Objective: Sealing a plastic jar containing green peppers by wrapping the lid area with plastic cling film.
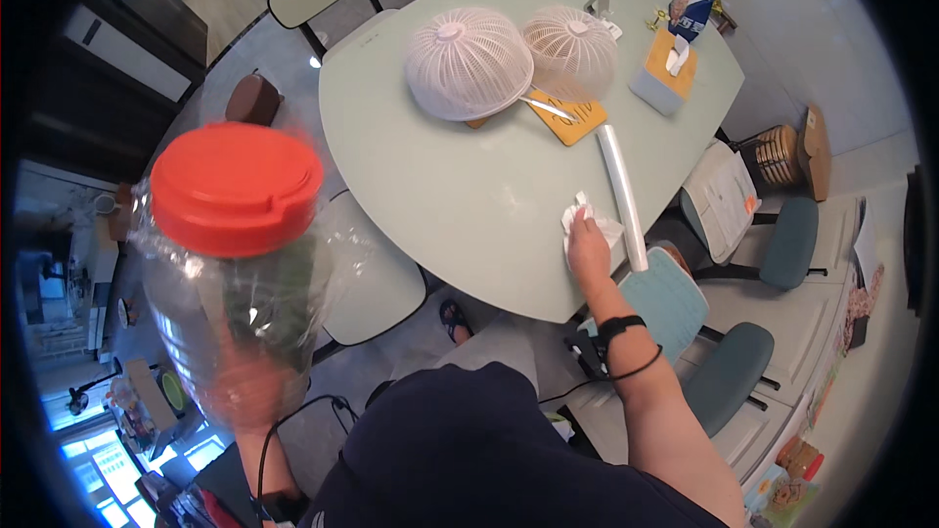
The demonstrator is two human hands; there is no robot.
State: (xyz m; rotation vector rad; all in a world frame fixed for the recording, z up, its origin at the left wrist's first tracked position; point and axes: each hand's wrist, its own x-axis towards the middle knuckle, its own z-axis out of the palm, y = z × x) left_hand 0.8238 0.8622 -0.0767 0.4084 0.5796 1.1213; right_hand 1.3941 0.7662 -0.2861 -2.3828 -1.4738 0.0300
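Note:
My left hand [252, 386] holds up a large clear plastic jar [186, 303] at the left, gripping it low down; hand and jar are smeared by motion. A red screw lid [235, 186] tops the jar, and loose clear film [342, 249] sticks out around its shoulder. Something dark green shows through the jar's wall, too blurred to name. Over the near right part of the table, my right hand [589, 249] is closed on a crumpled white tissue [579, 217]. Just right of that hand lies a long white roll [622, 198], apparently of film.
On the pale table [440, 186] stand two mesh food covers [468, 64], a yellow board [569, 117], a tissue box [667, 73] and a blue snack bag [693, 6]. Chairs surround it, including a pale seat [367, 284] and a teal-cushioned chair [657, 298]. A cable [313, 401] hangs near my left forearm.

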